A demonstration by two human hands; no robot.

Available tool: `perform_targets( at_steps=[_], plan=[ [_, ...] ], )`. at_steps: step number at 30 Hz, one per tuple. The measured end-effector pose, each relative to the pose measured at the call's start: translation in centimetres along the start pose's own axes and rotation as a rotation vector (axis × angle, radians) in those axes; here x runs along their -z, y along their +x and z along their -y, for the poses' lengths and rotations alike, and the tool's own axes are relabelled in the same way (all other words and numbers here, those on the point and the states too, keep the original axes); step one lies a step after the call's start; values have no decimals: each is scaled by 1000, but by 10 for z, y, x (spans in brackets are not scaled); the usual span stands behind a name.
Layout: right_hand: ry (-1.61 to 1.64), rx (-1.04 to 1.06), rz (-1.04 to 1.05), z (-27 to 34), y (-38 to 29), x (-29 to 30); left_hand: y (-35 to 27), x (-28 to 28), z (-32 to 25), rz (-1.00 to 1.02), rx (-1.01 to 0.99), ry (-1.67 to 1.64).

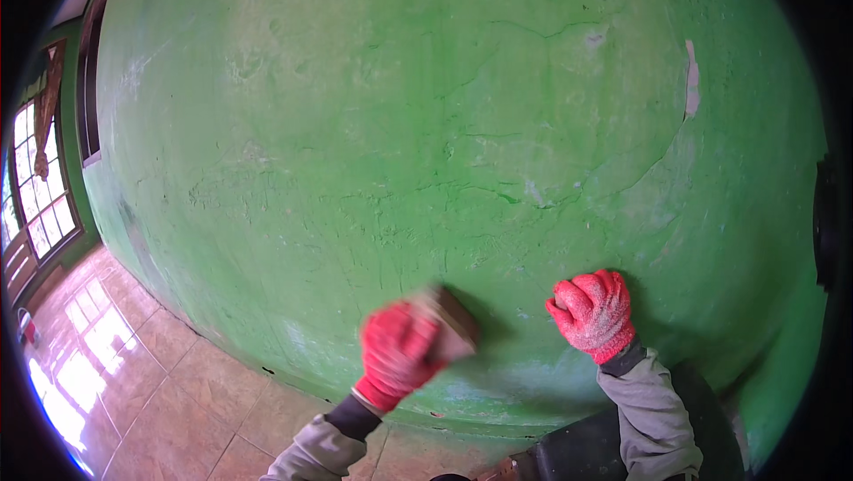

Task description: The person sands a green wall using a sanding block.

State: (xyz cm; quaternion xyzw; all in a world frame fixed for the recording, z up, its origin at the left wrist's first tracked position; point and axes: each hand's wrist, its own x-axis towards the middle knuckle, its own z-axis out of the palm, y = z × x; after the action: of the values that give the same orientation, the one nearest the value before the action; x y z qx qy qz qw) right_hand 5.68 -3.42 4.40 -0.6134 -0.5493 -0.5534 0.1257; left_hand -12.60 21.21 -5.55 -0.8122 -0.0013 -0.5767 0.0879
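My left hand (398, 351), in a red coated work glove, grips a tan block (455, 324), possibly a sanding block. Hand and block are blurred and lie against the lower part of a green painted wall (400, 148). Cracks, flaking paint and pale scuffs mark this wall. To the right, my right hand (593, 314) wears a matching red glove with pale dust on it. Its fingers are curled into a fist at the wall. A small brownish patch shows by the thumb, but whether the fist holds anything cannot be made out.
Tan floor tiles (193, 401) meet the wall's foot at lower left. A dark box-like object (580, 444) stands below my right forearm. At the right rim is a black object (826, 224). Far left are a barred window (43, 181) with a tied curtain (45, 114).
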Motion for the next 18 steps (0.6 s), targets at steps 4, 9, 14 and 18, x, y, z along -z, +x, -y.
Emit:
perform_targets(
  at_steps=[4, 9, 14, 18],
  plan=[
    [15, 3, -6, 0, 0, 0, -22, -12, -10, 57, -285, -27],
    [2, 7, -7, 0, 0, 0, -2, 4, 30, -170, 328, 80],
    [0, 7, -7, 0, -1, 0, 5, 13, 45, -323, 775, 1],
    [9, 2, -1, 0, -2, 0, -35, -3, 0, -129, 150, -10]
  ],
)
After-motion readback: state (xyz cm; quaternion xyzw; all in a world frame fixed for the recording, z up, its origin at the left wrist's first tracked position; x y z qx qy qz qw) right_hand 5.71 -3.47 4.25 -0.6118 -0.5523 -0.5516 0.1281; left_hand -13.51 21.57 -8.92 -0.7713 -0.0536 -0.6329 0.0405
